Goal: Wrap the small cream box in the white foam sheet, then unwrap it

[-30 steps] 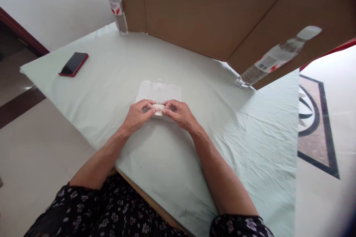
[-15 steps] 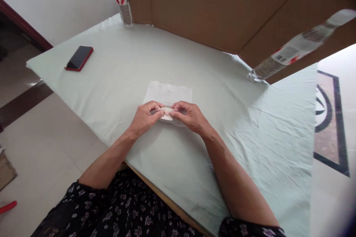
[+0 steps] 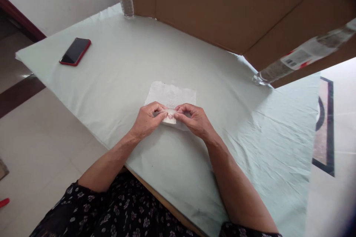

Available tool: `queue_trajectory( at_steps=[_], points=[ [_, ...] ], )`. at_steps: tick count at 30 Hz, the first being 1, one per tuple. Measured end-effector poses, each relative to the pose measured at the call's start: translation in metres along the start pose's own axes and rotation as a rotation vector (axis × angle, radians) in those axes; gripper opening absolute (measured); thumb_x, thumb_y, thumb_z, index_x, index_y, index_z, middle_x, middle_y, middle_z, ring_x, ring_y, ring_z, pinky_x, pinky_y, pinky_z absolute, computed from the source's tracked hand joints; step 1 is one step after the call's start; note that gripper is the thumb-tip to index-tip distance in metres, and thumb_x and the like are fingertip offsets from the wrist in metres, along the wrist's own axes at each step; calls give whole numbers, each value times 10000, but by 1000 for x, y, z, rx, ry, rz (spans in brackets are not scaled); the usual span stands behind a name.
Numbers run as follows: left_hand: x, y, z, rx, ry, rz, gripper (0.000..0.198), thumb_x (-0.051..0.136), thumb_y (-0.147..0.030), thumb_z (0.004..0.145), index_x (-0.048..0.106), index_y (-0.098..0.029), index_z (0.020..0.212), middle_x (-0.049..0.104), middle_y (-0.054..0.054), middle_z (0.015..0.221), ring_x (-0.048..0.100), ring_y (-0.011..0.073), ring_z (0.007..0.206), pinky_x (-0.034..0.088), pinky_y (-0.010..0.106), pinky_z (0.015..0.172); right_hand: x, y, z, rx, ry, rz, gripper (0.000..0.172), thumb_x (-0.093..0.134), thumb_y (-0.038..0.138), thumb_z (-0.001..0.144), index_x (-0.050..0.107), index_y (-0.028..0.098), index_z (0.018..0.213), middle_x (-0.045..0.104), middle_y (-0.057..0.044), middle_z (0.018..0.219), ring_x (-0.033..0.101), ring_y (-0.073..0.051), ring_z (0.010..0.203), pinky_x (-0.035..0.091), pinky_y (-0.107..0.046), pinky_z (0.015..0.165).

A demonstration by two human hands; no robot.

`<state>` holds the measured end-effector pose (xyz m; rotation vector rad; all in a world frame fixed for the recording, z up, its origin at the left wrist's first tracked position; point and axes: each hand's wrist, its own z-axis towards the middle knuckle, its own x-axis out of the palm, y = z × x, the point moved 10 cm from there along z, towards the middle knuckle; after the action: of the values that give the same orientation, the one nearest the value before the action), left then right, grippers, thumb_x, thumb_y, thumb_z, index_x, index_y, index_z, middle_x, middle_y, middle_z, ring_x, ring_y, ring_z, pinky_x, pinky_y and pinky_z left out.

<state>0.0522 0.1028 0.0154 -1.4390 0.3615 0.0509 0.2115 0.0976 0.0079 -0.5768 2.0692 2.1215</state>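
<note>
A small off-white piece (image 3: 170, 119) with a curved edge and a pinkish spot lies between my hands; its kind is too small to make out. My left hand (image 3: 148, 119) pinches its left side between thumb and fingers. On the opposite side, my right hand (image 3: 194, 119) grips it the same way, the thumbs almost meeting in the middle. Under and behind the hands spreads a thin white paper sheet (image 3: 172, 94), which looks like tissue. My hands hide its front part and some of the piece.
A pale green cloth (image 3: 111, 81) covers the table. At the left lies a black phone (image 3: 75, 51) in a red case. Behind, a brown cardboard panel (image 3: 200, 7) stands with a clear bottle (image 3: 127, 0) at its left and another bottle (image 3: 297, 57) at its right.
The view has shifted slightly, so the things on the table appear moved. Both hands keep their pinch on the white piece, with only small finger changes.
</note>
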Motion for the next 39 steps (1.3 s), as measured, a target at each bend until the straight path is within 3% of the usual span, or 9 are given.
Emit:
queue_trajectory(
  at_steps=[4, 8, 10, 13, 17, 23, 29, 33, 39],
  points=[
    [2, 3, 1, -36, 32, 14, 159, 676, -283, 781, 612, -184, 674, 723, 31, 865, 644, 159, 813, 471, 284, 752, -1, -3, 0, 12, 35, -73, 208, 668, 387, 839, 623, 200, 760, 714, -33, 863, 601, -158, 732, 442, -287, 670],
    [4, 4, 1, -75, 44, 13, 140, 672, -290, 782, 631, -187, 697, 720, 28, 883, 638, 161, 830, 464, 285, 758, -28, 38, -17, -215, -268, -450, 140, 663, 356, 884, 662, 221, 919, 748, -63, 988, 658, -229, 915, 452, -365, 812],
    [5, 5, 2, -74, 44, 14, 120, 669, -293, 775, 644, -188, 721, 712, 25, 850, 633, 162, 807, 466, 285, 747, -24, 64, -32, -377, -353, -613, 96, 628, 318, 931, 663, 231, 948, 754, -61, 1023, 659, -233, 981, 428, -382, 881],
    [5, 7, 3, -70, 49, 21, 112, 647, -298, 781, 663, -188, 793, 691, 16, 792, 623, 162, 767, 477, 285, 728, 14, 76, -41, -508, -183, -762, 92, 573, 240, 968, 663, 225, 963, 756, -50, 1017, 647, -211, 957, 407, -359, 868],
    [-8, 2, 0, -29, 72, 140, 129, 597, -270, 781, 667, -193, 857, 704, 26, 892, 631, 175, 840, 489, 290, 774, 45, 63, -41, -455, -52, -940, 144, 528, 220, 982, 649, 197, 1057, 721, -85, 1106, 584, -235, 991, 367, -364, 845],
    [-47, 14, -5, -117, 30, 324, 240, 556, -302, 778, 665, -185, 956, 606, -29, 663, 525, 141, 597, 424, 268, 598, 59, 62, -39, -444, 6, -1175, 236, 517, 180, 971, 600, 239, 1184, 666, -75, 1108, 504, -237, 969, 291, -379, 821],
    [-75, 25, -13, -202, -130, 468, 328, 636, -424, 789, 679, -183, 1007, 697, 24, 769, 609, 177, 672, 478, 296, 651, 63, 61, -34, -485, 34, -1268, 251, 485, 173, 987, 600, 273, 1186, 649, -73, 1076, 455, -233, 927, 258, -376, 778],
    [-77, 43, -26, -363, -98, 411, 533, 679, -504, 774, 651, -140, 1162, 716, 65, 823, 658, 194, 635, 500, 291, 580, 64, 62, -32, -517, 33, -1295, 209, 479, 179, 990, 621, 256, 1124, 643, -73, 1030, 438, -234, 897, 243, -379, 757],
    [-64, 52, -27, -453, -104, 231, 472, 729, -429, 744, 633, -142, 1106, 651, 1, 654, 609, 167, 443, 460, 265, 418, 67, 63, -25, -539, 83, -1314, 166, 493, 182, 983, 642, 239, 1030, 646, -84, 988, 430, -227, 840, 224, -383, 733]
  ],
)
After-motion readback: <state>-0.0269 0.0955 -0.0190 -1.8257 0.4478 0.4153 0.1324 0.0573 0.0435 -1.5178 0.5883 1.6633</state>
